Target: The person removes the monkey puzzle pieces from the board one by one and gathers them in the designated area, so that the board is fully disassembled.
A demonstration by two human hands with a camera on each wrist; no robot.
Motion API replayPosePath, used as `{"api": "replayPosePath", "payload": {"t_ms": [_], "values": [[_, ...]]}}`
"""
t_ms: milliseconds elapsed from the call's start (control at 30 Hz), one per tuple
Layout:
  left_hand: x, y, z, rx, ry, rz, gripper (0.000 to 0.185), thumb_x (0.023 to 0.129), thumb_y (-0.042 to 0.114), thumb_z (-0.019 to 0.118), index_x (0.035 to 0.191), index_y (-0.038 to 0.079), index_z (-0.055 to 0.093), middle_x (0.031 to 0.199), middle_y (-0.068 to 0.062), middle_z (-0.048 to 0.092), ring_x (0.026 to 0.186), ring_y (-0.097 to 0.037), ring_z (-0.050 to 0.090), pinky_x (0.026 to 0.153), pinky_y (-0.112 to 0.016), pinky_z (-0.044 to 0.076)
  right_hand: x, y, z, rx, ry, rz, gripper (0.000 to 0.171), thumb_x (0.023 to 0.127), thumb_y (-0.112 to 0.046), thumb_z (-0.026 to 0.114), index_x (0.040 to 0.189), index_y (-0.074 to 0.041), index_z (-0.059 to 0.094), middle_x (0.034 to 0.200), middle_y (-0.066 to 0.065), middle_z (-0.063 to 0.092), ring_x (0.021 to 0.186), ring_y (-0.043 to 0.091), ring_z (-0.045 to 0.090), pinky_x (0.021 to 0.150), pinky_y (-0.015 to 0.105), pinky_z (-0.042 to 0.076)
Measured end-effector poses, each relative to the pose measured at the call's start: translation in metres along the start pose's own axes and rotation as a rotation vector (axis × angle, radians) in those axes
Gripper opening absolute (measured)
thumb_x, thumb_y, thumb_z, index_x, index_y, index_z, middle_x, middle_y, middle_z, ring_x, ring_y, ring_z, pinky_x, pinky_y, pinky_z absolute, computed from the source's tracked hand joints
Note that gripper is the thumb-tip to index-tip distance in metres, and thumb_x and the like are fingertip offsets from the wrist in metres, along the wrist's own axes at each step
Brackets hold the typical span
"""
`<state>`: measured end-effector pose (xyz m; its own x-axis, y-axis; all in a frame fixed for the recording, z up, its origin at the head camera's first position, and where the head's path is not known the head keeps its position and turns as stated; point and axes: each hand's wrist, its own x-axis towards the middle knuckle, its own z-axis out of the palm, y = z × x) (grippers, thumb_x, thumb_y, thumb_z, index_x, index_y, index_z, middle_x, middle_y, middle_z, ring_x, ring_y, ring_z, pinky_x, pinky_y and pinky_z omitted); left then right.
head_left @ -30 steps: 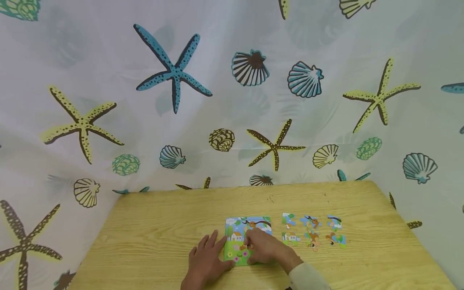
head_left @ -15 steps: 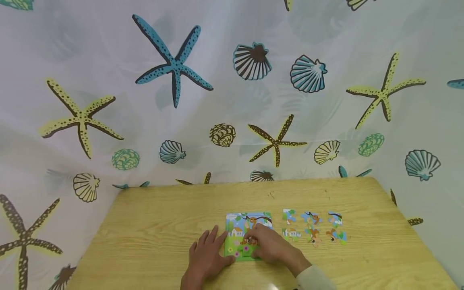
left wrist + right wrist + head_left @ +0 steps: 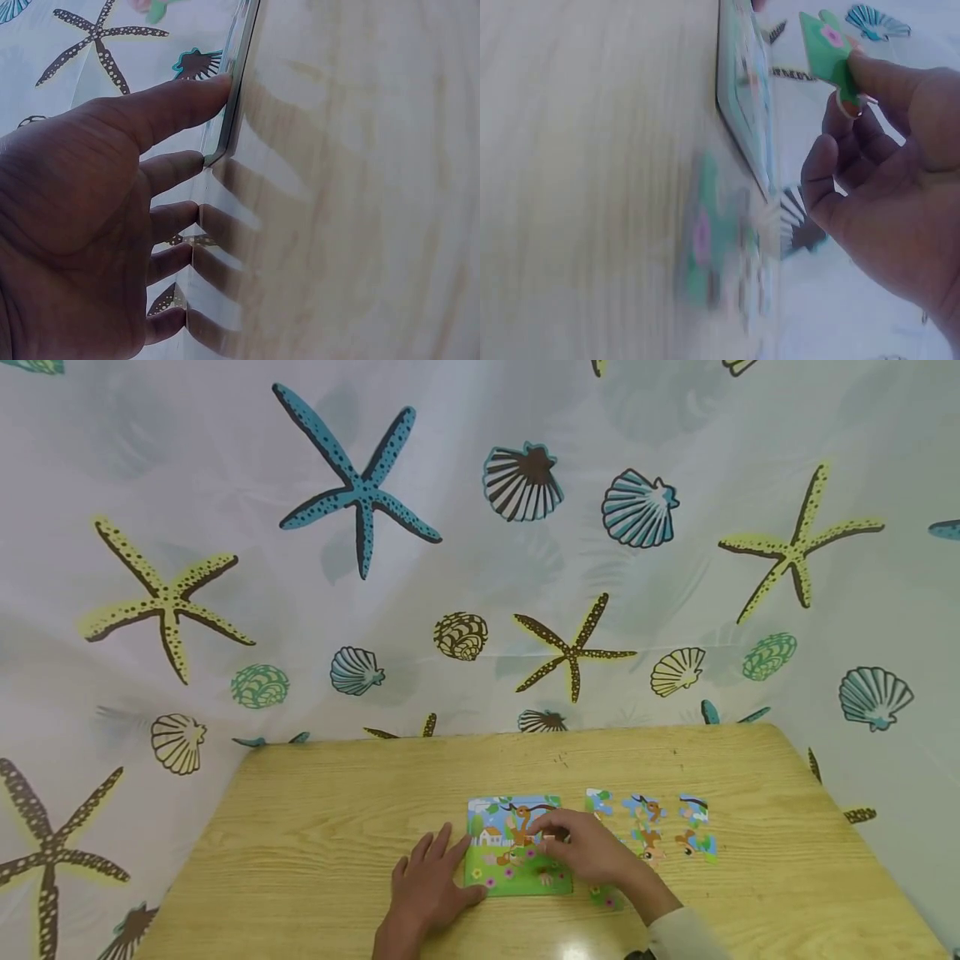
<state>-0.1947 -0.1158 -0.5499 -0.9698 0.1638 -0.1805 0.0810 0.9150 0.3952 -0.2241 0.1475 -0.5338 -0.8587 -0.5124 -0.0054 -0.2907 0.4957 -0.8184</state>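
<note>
A colorful jigsaw puzzle board [image 3: 504,885] with a house and flowers lies on the table. My left hand [image 3: 431,885] rests at its left side, fingers spread, thumb and index finger along its edge. In the left wrist view, my left hand [image 3: 82,217] touches the board's corner with thumb and forefinger. Over the board's right part, my right hand [image 3: 596,852] is raised. The right wrist view has my right hand [image 3: 900,150] pinching a green puzzle piece [image 3: 826,56] with a pink flower between thumb and fingers. My right hand hides part of the board.
Loose puzzle pieces lie right of the board, among them a tree-branch piece [image 3: 693,808], a blue-and-brown piece [image 3: 647,810] and a green flower piece [image 3: 607,897]. The wooden table [image 3: 322,827] meets a shell-patterned curtain [image 3: 420,577] behind.
My right hand has lifted the green puzzle piece off the board and moved right. My left hand stays at the board's edge. The head view has tilted slightly downward.
</note>
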Motion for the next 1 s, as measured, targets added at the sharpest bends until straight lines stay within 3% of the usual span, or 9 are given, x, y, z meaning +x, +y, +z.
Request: {"api": "replayPosePath", "payload": {"t_ms": [267, 433, 600, 800, 1000], "values": [[-0.001, 0.002, -0.002, -0.011, -0.004, 0.006, 0.078, 0.079, 0.056, 0.071, 0.145, 0.023, 0.046, 0.159, -0.009, 0.029, 0.144, -0.038, 0.027, 0.109, -0.07, 0.022, -0.038, 0.026, -0.035, -0.058, 0.108, 0.085, 0.018, 0.098, -0.026, 0.058, 0.113, -0.021, 0.067, 0.107, -0.002, 0.068, 0.086, 0.006, 0.06, 0.071, 0.024, 0.051], [-0.001, 0.0, -0.001, -0.005, 0.01, 0.009, 0.078, 0.079, 0.056, 0.071, 0.145, 0.022, 0.047, 0.158, -0.009, 0.03, 0.144, -0.038, 0.027, 0.109, -0.07, 0.023, -0.065, 0.042, -0.054, -0.087, 0.142, 0.161, 0.017, 0.096, -0.028, 0.06, 0.111, -0.021, 0.067, 0.111, -0.002, 0.068, 0.093, 0.009, 0.062, 0.076, 0.023, 0.053], [-0.001, -0.001, 0.0, -0.01, 0.016, 0.012, 0.078, 0.079, 0.056, 0.072, 0.144, 0.022, 0.047, 0.158, -0.009, 0.031, 0.143, -0.039, 0.028, 0.108, -0.07, 0.023, -0.085, 0.053, -0.068, -0.099, 0.107, 0.19, 0.018, 0.096, -0.029, 0.06, 0.107, -0.018, 0.068, 0.114, 0.001, 0.068, 0.101, 0.016, 0.064, 0.08, 0.023, 0.054], [0.0, -0.001, 0.0, -0.009, 0.015, 0.005, 0.078, 0.078, 0.056, 0.071, 0.144, 0.022, 0.047, 0.158, -0.009, 0.031, 0.144, -0.038, 0.028, 0.108, -0.07, 0.023, -0.101, 0.063, -0.072, -0.167, 0.044, 0.191, 0.02, 0.094, -0.032, 0.062, 0.105, -0.016, 0.069, 0.102, -0.005, 0.067, 0.087, 0.004, 0.054, 0.073, 0.019, 0.05], [-0.001, 0.001, 0.0, -0.004, 0.017, 0.006, 0.078, 0.078, 0.056, 0.071, 0.144, 0.022, 0.047, 0.158, -0.009, 0.031, 0.143, -0.038, 0.028, 0.108, -0.07, 0.024, -0.107, 0.065, -0.07, -0.192, 0.048, 0.181, 0.018, 0.092, -0.03, 0.065, 0.1, -0.015, 0.07, 0.091, -0.007, 0.064, 0.075, 0.001, 0.049, 0.065, 0.018, 0.047]]}}
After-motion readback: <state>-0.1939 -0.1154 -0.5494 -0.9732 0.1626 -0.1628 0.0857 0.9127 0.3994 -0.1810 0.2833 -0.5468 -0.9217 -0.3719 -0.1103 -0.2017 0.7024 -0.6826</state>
